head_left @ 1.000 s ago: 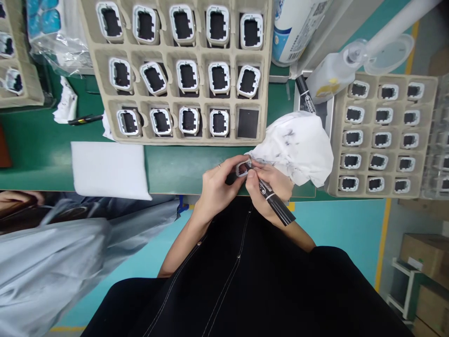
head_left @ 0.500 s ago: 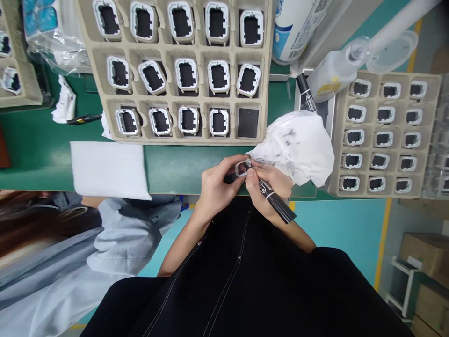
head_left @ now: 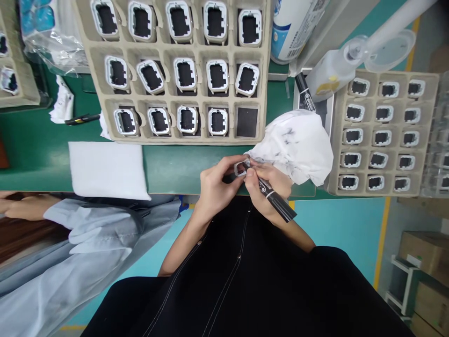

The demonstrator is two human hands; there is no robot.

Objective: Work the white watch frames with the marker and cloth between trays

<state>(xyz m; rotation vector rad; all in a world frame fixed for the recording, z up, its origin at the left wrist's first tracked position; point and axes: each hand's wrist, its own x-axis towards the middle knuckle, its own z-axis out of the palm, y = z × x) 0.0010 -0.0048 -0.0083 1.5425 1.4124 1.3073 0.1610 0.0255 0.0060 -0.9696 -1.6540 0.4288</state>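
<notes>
My left hand [head_left: 216, 187] is closed on a small silvery watch-case frame [head_left: 240, 168], gripped between thumb and fingers over the front edge of the table. In my right hand [head_left: 268, 187] is a black marker pen [head_left: 278, 203], its tip end at the frame's inner right side; the exact contact point is hidden by my fingers. Just beyond my right hand lies a crumpled white cloth [head_left: 298, 145] with dark ink stains. A moulded pulp tray [head_left: 175, 142] holds similar frames in its compartments, and its front right compartment [head_left: 247, 122] has no frame.
On the right stand another tray of frames [head_left: 379, 193], a second black marker [head_left: 304, 91], a pump bottle [head_left: 329, 75] and a large white-blue bottle [head_left: 291, 32]. A white foam sheet [head_left: 108, 168] lies left. A co-worker's grey-blue sleeve [head_left: 101, 229] is at lower left.
The co-worker at the left has shifted, and their hand now shows at the table edge. My hands, the frame and the marker stay nearly in place.
</notes>
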